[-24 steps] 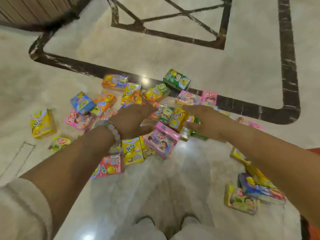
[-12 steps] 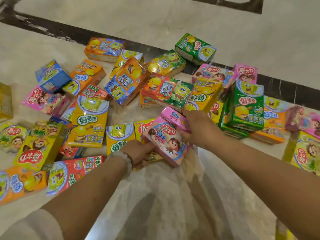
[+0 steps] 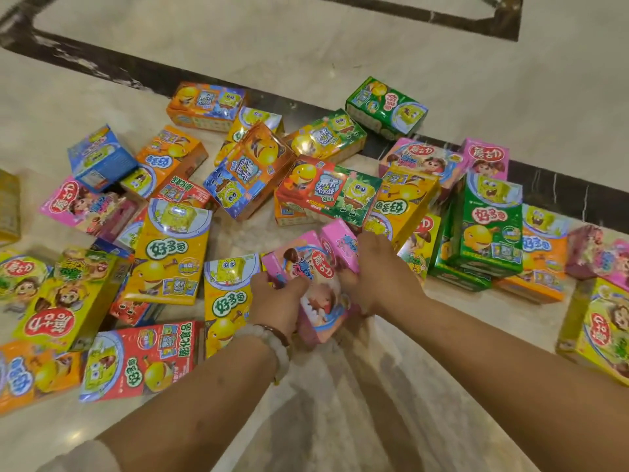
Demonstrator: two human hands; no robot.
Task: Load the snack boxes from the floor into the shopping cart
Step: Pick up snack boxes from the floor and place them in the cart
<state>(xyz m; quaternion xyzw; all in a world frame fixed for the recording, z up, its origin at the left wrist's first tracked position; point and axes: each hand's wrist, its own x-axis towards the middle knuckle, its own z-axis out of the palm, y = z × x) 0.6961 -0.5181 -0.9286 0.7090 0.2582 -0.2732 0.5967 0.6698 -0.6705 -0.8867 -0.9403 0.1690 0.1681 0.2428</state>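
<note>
Several colourful snack boxes lie scattered over the marble floor. At the centre is a pink snack box [image 3: 315, 287] with cartoon print. My left hand [image 3: 275, 303] grips its left side with curled fingers, and a beaded bracelet sits on that wrist. My right hand [image 3: 377, 270] grips its right side and far end. Close by lie a yellow box [image 3: 170, 253], a red box [image 3: 139, 361] and a green box [image 3: 490, 229]. No shopping cart is in view.
More boxes spread left to the frame edge and right, including a yellow one [image 3: 602, 332] at the right edge. A dark inlay band [image 3: 102, 68] crosses the floor behind the pile. Bare marble [image 3: 340, 420] lies between my forearms.
The camera has dropped closer to the pile. My hands have gone from reaching over the boxes to gripping the pink box from both sides, the left hand now higher on its side.
</note>
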